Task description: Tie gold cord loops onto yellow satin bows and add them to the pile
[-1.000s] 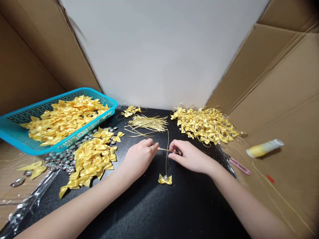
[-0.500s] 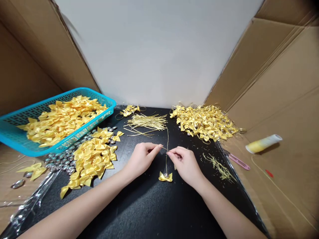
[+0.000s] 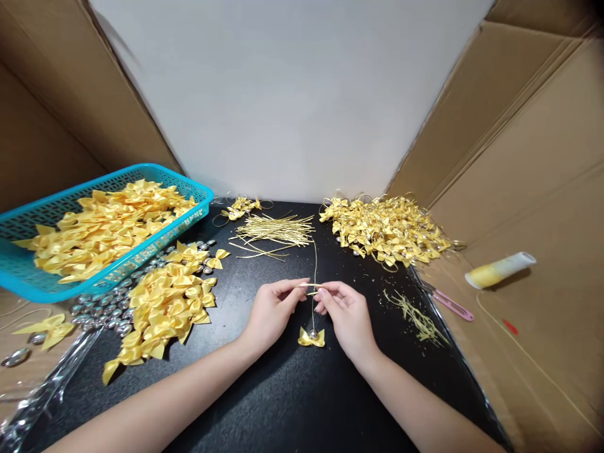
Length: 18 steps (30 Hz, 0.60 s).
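Observation:
My left hand (image 3: 279, 309) and my right hand (image 3: 345, 316) meet over the middle of the black table, each closed in a pinch on a short gold cord (image 3: 312, 285) stretched between them. Just below lies a yellow satin bow (image 3: 311, 338) with a round silver bell or bead on it. A thin gold string (image 3: 315, 261) runs from the bow up between my hands toward a bundle of cut gold cords (image 3: 278, 231). The tips of some fingers are hidden behind the cord and thumbs.
At left, a blue basket (image 3: 207, 200) holds yellow bows, beside a bow pile (image 3: 170, 292) and silver beads (image 3: 101, 309). Finished-looking bows with loops (image 3: 384, 229) are heaped at back right. Cord scraps (image 3: 418, 318), a pink-handled cutter (image 3: 453, 305) and a yellow-white tube (image 3: 500, 270) lie right.
My hands have come closer together, and the cord between them now lies nearly level. The view has shifted slightly; the bow remains below my hands.

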{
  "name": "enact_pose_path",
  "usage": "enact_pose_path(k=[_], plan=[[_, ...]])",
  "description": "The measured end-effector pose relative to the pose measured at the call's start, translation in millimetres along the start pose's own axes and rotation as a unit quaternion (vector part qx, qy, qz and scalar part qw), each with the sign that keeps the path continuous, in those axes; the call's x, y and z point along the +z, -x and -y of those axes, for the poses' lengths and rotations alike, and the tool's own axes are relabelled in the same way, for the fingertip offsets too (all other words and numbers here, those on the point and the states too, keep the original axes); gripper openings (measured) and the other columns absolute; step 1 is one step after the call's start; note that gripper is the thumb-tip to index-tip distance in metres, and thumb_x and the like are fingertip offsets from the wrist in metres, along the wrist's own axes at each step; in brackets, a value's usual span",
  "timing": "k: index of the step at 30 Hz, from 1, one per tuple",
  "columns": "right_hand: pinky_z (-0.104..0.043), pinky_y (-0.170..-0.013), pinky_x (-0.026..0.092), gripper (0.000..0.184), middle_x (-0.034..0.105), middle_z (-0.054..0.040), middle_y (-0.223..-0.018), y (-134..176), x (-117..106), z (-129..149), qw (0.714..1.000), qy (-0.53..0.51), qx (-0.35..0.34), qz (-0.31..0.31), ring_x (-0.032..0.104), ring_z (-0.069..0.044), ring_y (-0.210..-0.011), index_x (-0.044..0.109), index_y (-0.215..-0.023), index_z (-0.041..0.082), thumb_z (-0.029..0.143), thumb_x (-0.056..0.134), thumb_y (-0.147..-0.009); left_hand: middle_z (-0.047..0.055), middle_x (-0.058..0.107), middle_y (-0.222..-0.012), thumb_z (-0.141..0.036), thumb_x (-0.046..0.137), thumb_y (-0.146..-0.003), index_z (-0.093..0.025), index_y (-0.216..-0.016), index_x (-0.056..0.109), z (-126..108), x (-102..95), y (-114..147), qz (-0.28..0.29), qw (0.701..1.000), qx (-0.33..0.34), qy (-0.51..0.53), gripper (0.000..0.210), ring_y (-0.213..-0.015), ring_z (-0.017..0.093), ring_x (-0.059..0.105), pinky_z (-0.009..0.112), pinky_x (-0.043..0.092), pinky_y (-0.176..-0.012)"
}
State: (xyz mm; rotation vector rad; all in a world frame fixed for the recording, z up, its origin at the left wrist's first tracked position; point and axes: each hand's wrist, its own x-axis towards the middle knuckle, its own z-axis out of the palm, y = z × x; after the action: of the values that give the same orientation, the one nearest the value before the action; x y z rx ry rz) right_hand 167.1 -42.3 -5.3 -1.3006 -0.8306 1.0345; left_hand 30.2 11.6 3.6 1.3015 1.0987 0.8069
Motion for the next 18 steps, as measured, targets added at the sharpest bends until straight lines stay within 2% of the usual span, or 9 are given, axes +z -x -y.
enact_pose_path(k=[3,9,18], plan=[[-0.028,-0.063,0.054,0.02,0.069,-0.0025,-0.071,0.0,-0.7,-0.8,1.0,0.0,-0.015,-0.013,0.065,-0.014,-0.061,0.065,-0.08,0.018,0.037,0.069,-0.077,0.004,0.068,-0.067,-0.039,0.069,-0.072,-0.012,-0.097,0.077,1.4,1.5,0.8,0.01,0.999,-0.015,0.03,0.037,-0.053,0.011,0.045,0.022,0.034,-0.051],[-0.029,-0.067,0.055,0.022,0.069,-0.0022,-0.073,1.1,-2.6,1.3,0.999,0.015,-0.041,-0.022,0.066,-0.015,-0.064,0.064,-0.081,0.02,0.041,0.066,-0.08,0.001,0.066,-0.065,-0.042,0.075,-0.07,-0.014,-0.108,0.074,2.9,1.2,-0.5,0.035,0.993,-0.049,0.099,0.047,-0.053,0.008,0.043,0.02,0.033,-0.052],[-0.028,-0.065,0.055,0.016,0.068,-0.001,-0.071,1.4,-1.2,-1.8,0.999,-0.009,-0.038,-0.011,0.064,-0.014,-0.062,0.064,-0.08,0.02,0.035,0.068,-0.078,0.005,0.073,-0.074,-0.037,0.07,-0.076,-0.015,-0.091,0.077,4.3,1.7,-0.9,0.075,0.994,-0.02,0.078,0.028,-0.061,0.011,0.053,0.021,0.038,-0.056]])
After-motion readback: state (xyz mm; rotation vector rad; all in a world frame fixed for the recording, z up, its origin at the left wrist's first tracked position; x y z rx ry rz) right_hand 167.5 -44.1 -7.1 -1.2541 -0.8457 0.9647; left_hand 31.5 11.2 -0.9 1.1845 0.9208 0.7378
